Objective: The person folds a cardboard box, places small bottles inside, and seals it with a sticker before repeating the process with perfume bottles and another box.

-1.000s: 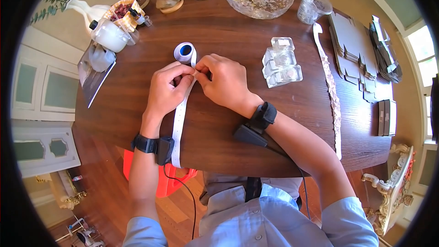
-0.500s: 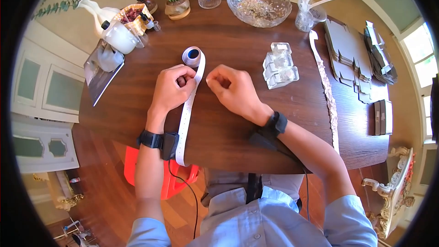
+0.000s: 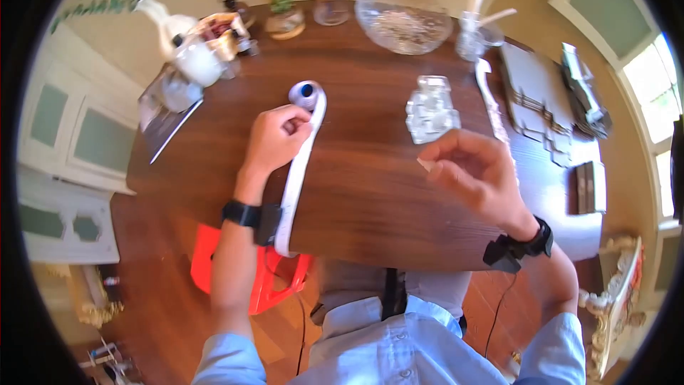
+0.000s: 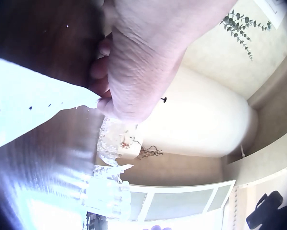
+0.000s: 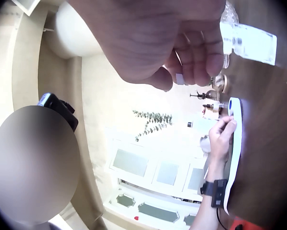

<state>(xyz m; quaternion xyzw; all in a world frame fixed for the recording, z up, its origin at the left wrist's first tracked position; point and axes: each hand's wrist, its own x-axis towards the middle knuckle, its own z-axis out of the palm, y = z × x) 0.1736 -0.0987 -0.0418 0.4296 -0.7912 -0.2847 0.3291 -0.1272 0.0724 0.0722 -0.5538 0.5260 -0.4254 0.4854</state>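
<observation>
Right hand [image 3: 476, 177] pinches a small pale scrap [image 5: 180, 79]; my left hand [image 3: 276, 137] pinches the edge of white tape [image 3: 299, 171]. Detaching step, I judge; next calls for careful release.

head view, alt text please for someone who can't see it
A person's left hand holds a white strip that runs from a roll on a dark wooden table, while the right hand pinches a small pale piece. Clear blocks and a glass bowl sit farther back.
</observation>
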